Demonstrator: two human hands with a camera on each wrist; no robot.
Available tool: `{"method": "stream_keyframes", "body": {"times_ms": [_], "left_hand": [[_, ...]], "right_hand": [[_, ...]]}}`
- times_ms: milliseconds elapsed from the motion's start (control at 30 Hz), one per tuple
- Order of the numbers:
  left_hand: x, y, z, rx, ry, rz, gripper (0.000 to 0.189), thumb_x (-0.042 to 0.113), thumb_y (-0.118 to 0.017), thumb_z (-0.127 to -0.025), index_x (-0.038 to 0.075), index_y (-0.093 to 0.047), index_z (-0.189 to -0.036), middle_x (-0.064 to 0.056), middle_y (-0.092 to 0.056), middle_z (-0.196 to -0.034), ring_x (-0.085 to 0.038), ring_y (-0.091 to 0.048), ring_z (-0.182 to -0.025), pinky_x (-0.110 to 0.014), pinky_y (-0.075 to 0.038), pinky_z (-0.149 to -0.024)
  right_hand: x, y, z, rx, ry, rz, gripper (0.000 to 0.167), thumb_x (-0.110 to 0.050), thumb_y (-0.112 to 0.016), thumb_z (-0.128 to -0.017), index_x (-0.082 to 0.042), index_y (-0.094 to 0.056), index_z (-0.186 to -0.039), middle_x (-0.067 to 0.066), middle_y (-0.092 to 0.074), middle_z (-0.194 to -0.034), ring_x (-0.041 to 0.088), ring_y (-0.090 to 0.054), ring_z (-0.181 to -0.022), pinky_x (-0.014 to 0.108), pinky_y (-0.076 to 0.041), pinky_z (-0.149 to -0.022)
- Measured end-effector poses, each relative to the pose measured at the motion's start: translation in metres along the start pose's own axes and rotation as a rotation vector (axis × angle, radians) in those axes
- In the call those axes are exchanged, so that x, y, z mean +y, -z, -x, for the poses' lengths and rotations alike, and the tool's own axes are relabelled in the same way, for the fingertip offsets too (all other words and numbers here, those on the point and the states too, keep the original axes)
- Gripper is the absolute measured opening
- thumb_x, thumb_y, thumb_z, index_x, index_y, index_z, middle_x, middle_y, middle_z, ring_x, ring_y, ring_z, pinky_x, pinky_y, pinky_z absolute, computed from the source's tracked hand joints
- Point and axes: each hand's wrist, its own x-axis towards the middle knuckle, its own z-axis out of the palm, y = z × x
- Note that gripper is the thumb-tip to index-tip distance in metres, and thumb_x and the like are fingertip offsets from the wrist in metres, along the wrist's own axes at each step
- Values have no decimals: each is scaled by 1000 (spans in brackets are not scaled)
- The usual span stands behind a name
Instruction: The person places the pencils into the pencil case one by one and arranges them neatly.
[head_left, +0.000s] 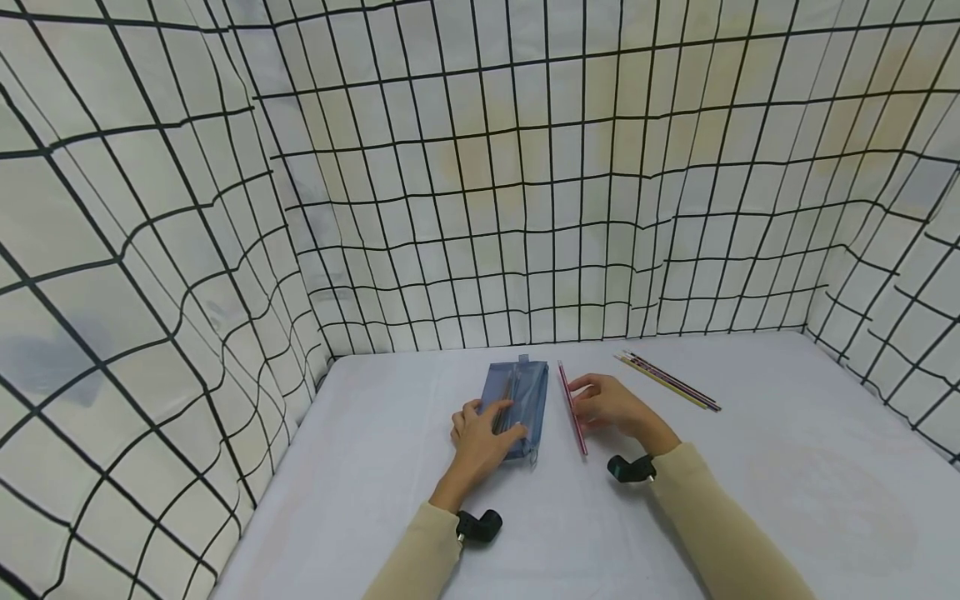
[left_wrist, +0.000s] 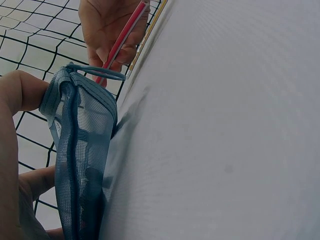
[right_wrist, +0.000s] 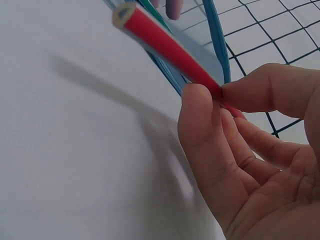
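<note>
A blue mesh zip pencil pouch [head_left: 533, 390] lies flat on the table, with dark, slender things showing through its top. My left hand [head_left: 477, 442] holds it from above, thumb by the near right corner and fingers spread toward the left side. In the left wrist view the thumb hooks over the end of the pouch [left_wrist: 82, 150]. Just right of it, my right hand [head_left: 611, 404] pinches a red pencil with pale stripes [head_left: 578, 429] between thumb and index finger. The right wrist view shows the blunt end of this pencil [right_wrist: 165, 47] above the table, the pouch behind it.
Several pencils [head_left: 671, 382] lie together at the back right, beyond my right hand. The white table [head_left: 787, 467] is bounded at the back and sides by white walls with a black grid net [head_left: 525, 208]. A small dark camera sits at each wrist.
</note>
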Motion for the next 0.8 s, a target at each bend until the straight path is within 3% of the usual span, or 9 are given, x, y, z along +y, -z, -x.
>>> {"method": "stream_keyframes", "body": {"times_ms": [800], "left_hand": [[2,0,-1,17,-1,-30,59,49,-71,-83,25,-64,-137,-25,-35,-152,-40,-28,-132,-63,-24,-107]], "right_hand": [[-6,-29,-2,-46,-30,-142,52,-1,-62,-87,2,-54,-138,16,-67,-111,20,-66,-88,32,-60,-73]]}}
